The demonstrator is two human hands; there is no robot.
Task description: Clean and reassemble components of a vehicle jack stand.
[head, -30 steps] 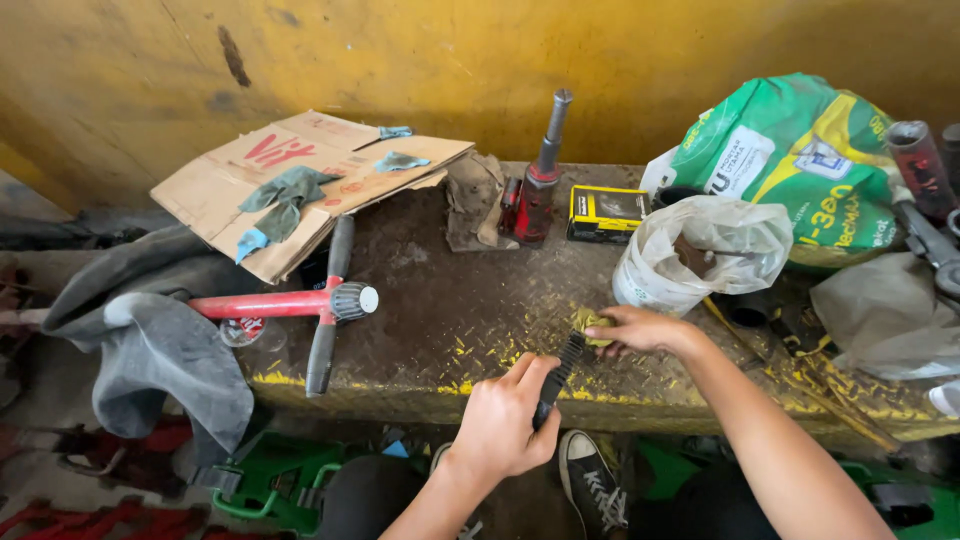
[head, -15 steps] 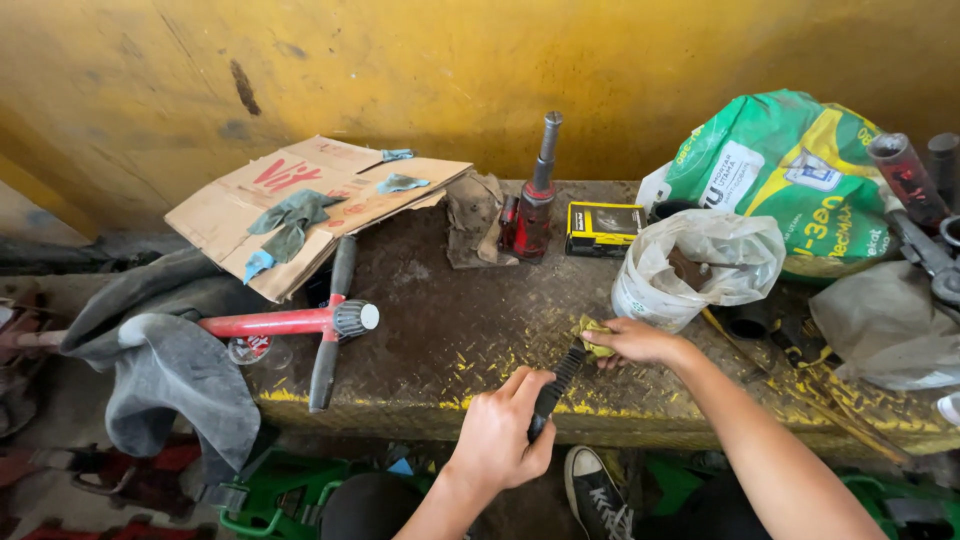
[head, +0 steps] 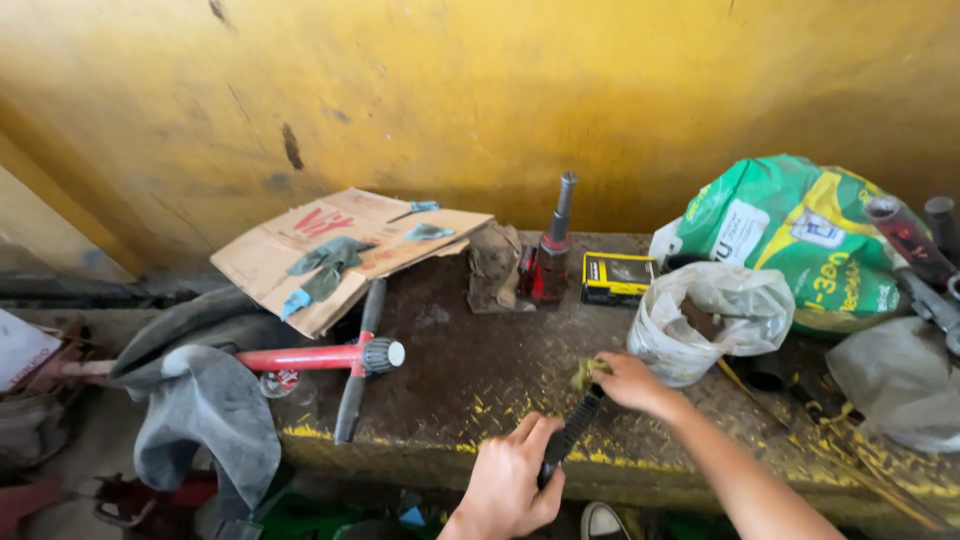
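Head view shows us, from the left, a red-handled tool [head: 330, 356] lying on the worn metal surface [head: 470, 375]. Our left hand [head: 508, 482] has its fingers wrapped tight around the black handle [head: 570, 437] near the front edge. Just right, our right hand [head: 628, 380] pinches a greenish scrap [head: 584, 371] at the handle's tip, beside a plastic-lined bucket [head: 700, 325].

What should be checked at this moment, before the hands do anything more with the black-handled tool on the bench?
1. Left hand closed around the black tool handle: ok.
2. Right hand pinching the small yellowish piece at the tool's far end: ok.
3. What kind of tip the tool has: cannot tell, hidden.
4. Bench top bare beside the hands: ok.
5. White plastic bag close to the right hand: not ok, crowded.
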